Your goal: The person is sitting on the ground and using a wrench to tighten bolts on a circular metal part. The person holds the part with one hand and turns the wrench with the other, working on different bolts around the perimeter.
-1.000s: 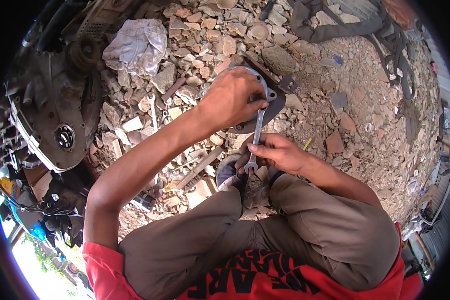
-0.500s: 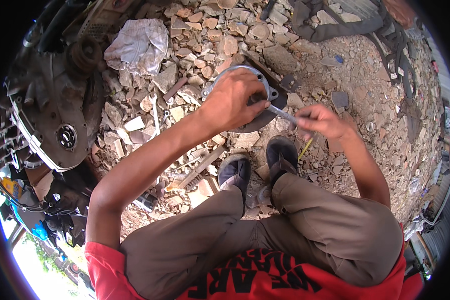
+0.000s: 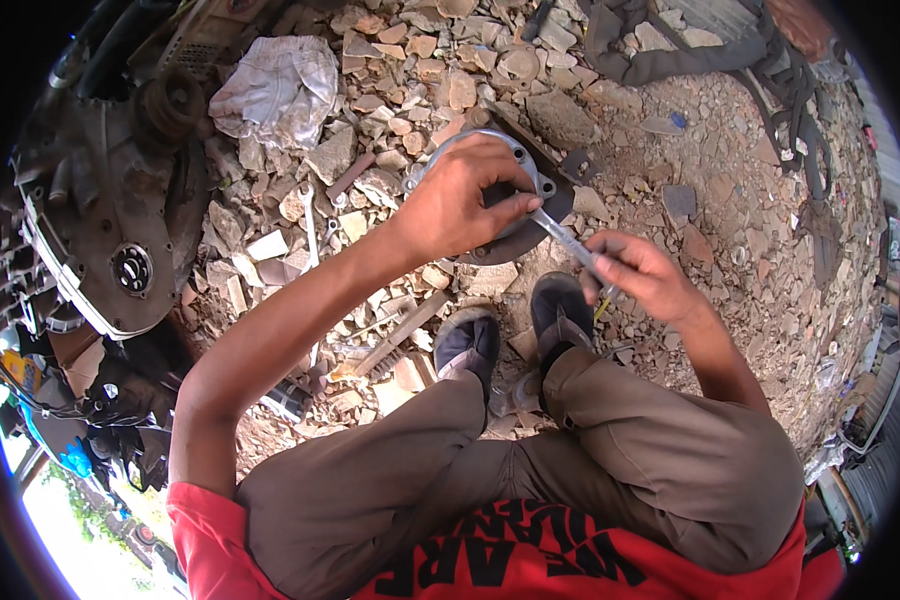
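A round silver metal flange (image 3: 521,158) with bolt holes in its rim rests on a dark block among the rubble. My left hand (image 3: 468,195) lies over it, fingers curled on its near side and hiding much of it. The left thumb tip is at the upper end of a silver wrench (image 3: 567,240), beside the flange's right edge. My right hand (image 3: 642,275) is closed around the wrench's lower end, which slants down to the right. What the wrench's upper end fits onto is hidden.
Broken stones and tiles cover the ground around my shoes (image 3: 467,340). Another wrench (image 3: 311,232) lies left of my left forearm. A large engine casing (image 3: 100,220) stands at the left, near a crumpled white sack (image 3: 278,90). Dark straps (image 3: 670,62) lie at the far right.
My right hand has moved slightly down, and the wrench now slants more steeply with more of its shaft showing. My left hand has stayed nearly in place on the flange.
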Motion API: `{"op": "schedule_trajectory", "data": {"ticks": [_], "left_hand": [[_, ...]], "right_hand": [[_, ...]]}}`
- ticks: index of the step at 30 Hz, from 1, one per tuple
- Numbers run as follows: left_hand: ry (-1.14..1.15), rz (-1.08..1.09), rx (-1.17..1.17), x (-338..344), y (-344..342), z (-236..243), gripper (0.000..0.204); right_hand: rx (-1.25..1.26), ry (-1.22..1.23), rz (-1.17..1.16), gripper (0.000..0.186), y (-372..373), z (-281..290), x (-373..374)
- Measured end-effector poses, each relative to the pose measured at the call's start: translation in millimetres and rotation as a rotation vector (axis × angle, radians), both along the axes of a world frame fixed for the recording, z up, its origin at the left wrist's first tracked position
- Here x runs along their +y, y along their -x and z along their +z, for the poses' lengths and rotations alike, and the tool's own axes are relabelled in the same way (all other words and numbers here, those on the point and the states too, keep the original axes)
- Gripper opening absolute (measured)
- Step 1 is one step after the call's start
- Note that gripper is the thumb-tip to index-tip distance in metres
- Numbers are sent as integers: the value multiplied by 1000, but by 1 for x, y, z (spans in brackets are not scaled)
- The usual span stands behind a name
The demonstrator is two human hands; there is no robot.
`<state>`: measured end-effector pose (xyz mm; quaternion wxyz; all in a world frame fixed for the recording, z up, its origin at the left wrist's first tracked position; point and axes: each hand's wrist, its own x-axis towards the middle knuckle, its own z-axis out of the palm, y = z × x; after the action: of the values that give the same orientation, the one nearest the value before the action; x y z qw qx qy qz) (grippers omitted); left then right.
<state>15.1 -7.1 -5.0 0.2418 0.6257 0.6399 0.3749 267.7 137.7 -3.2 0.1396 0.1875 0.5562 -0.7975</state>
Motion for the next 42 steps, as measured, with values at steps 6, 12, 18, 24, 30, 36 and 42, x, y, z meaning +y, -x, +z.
{"op": "schedule_trajectory", "data": {"ticks": [6,12,18,24,30,36,42], "left_hand": [[-23,-20,94,3,-4,0,17],[-28,9,96,3,-4,-4,20],[-10,2,128,3,-5,-2,21],[4,-24,138,2,-2,-3,20],[-25,-38,35,-2,3,-1,20],[-31,-30,-55,-2,4,4,20],[-22,-38,0,-2,3,0,18]], "right_hand": [[57,220,71,27,11,-16,-54],[9,331,-31,25,38,-21,-74],[-31,345,8,18,30,-29,-70],[-94,-39,126,26,10,-29,32],[162,18,-171,29,11,-1,84],[80,209,-82,22,15,12,26],[22,411,50,21,12,-10,-40]]}}
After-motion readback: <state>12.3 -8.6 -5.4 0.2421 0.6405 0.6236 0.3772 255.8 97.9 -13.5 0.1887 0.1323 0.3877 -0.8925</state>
